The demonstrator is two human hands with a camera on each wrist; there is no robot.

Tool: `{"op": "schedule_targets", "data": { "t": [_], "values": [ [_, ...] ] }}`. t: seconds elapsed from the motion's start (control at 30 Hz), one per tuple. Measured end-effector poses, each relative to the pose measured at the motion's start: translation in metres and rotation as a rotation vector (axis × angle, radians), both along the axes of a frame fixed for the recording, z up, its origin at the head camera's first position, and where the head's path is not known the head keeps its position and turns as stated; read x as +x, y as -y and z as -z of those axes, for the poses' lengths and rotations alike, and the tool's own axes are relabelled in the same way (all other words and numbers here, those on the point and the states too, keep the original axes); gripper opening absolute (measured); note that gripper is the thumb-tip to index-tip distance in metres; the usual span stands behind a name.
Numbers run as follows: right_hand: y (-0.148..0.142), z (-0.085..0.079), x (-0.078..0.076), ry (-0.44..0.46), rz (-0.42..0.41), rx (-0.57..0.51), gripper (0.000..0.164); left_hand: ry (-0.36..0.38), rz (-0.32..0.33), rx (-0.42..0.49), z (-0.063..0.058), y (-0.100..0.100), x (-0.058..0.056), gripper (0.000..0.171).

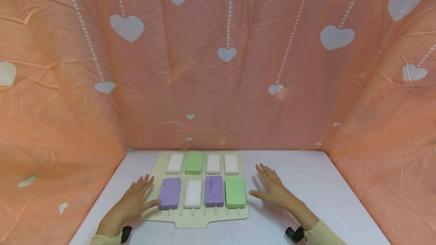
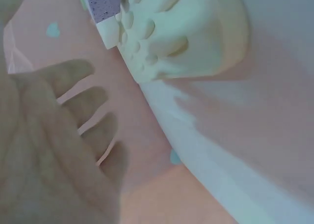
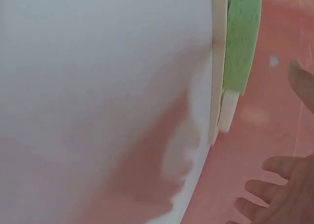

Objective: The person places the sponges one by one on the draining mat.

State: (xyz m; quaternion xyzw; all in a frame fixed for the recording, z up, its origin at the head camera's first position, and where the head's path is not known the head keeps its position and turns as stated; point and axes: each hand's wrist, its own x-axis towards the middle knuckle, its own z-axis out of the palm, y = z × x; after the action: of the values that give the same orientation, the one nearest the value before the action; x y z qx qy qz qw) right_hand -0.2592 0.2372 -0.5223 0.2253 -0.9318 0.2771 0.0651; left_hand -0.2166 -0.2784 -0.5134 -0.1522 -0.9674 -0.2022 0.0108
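Observation:
A cream board with raised ribs (image 1: 190, 220) lies flat and carries two rows of sponge-like blocks. In its front row are a purple block (image 1: 169, 194), a white block (image 1: 193, 194), another purple block (image 1: 214, 191) and a green block (image 1: 235, 192). Behind them sit white blocks (image 1: 175, 163) and one green block (image 1: 194, 163). My left hand (image 1: 134, 199) hovers with spread fingers at the board's left edge; its thumb tip overlaps the near-left purple block in the head view. Off the board's right side, my right hand (image 1: 272, 189) holds nothing, its fingers spread.
The board stands on a white tabletop (image 1: 289, 165). Orange cloth with white hearts (image 1: 204, 97) encloses the table at the back and both sides. Black wrist cameras (image 1: 295, 234) sit by both sleeves.

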Motion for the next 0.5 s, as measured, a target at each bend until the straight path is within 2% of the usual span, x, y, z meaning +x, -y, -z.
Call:
{"op": "schedule_targets", "data": {
  "t": [0.13,0.27,0.5],
  "values": [
    [-0.016,-0.001,-0.001,-0.069,0.039,0.054,0.102,-0.086,-0.025,-0.028,-0.001,-0.003,0.0,0.096],
    [-0.029,-0.001,-0.003,-0.086,0.102,0.12,0.104,-0.124,-0.045,-0.058,-0.001,-0.005,-0.002,0.095],
    [-0.043,0.001,-0.003,-0.025,0.195,0.192,0.103,-0.116,-0.061,-0.081,-0.001,-0.007,-0.005,0.094]
  ]
}}
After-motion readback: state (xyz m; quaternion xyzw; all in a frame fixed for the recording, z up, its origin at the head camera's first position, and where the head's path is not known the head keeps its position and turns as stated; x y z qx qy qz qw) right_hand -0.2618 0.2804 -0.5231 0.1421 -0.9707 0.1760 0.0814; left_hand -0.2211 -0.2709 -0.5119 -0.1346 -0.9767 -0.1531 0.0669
